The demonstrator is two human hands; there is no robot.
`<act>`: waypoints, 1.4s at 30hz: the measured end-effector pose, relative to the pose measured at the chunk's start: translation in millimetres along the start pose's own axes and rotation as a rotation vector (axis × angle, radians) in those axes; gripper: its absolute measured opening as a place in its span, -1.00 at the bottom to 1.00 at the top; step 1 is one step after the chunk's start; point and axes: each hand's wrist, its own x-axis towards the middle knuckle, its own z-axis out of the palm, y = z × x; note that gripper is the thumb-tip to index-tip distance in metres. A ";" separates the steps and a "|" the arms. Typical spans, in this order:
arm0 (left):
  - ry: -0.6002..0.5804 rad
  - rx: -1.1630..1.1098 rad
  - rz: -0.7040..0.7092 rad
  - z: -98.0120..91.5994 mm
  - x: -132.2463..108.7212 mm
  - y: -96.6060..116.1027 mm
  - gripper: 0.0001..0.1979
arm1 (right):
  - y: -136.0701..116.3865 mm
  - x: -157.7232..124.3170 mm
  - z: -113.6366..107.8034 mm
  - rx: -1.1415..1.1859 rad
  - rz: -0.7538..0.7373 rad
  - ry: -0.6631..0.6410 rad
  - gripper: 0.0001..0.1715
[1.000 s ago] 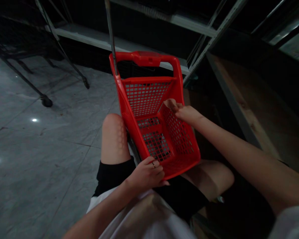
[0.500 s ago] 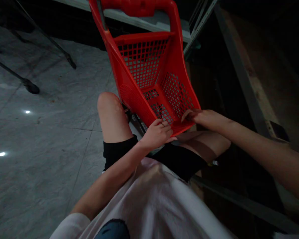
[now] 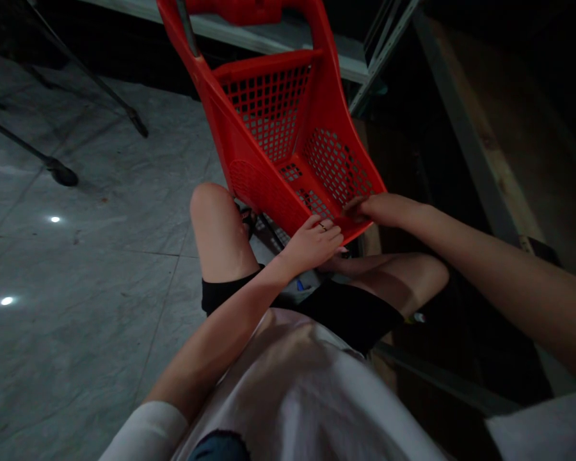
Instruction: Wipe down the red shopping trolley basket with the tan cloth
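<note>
A red plastic shopping basket (image 3: 249, 173) with perforated walls and a tall handle stands tilted in front of my knees. My left hand (image 3: 312, 240), a ring on one finger, grips the basket's near rim with fingers curled over it. My right hand (image 3: 377, 208) holds the same near rim at its right corner, fingers closed on the edge. The inside of the basket shows only its mesh floor. I am seated or crouched, my bare knees on either side below the basket.
Grey tiled floor (image 3: 77, 269) spreads to the left. Dark metal stand legs (image 3: 57, 169) rest on it at the upper left. A metal shelving rack with a pale shelf (image 3: 312, 48) stands behind the basket, and a wooden shelf board (image 3: 509, 153) runs along the right.
My right hand left the basket's inner right wall and came down to the near rim. The basket has moved up and away in view. My left hand stayed on the rim.
</note>
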 end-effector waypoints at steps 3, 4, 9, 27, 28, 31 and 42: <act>-0.004 0.015 -0.008 4.4 8.4 -2.4 -0.71 | -11.5 -2.2 5.4 0.043 -0.039 -0.067 -0.61; -0.008 0.021 -0.010 4.8 10.5 -2.9 -0.70 | -15.5 -0.3 7.8 0.065 -0.045 -0.054 -0.56; -0.057 0.034 0.036 -5.5 8.6 -11.6 -0.71 | -7.7 12.4 16.5 0.118 -0.131 0.002 -0.52; -0.023 0.154 -0.065 -57.2 -9.2 -133.1 -0.25 | -166.1 -41.4 73.9 0.819 0.216 0.763 -0.38; -0.025 0.155 -0.066 -56.8 -8.2 -131.0 -0.30 | -170.0 -40.1 75.4 0.863 0.246 0.822 -0.39; -0.046 0.154 -0.088 -54.2 -1.9 -125.7 -0.39 | -170.9 -28.8 76.1 0.916 0.308 0.957 -0.40; -0.025 0.152 -0.331 -20.0 39.0 -86.5 -0.52 | -124.9 47.3 42.4 1.272 0.277 1.311 -0.50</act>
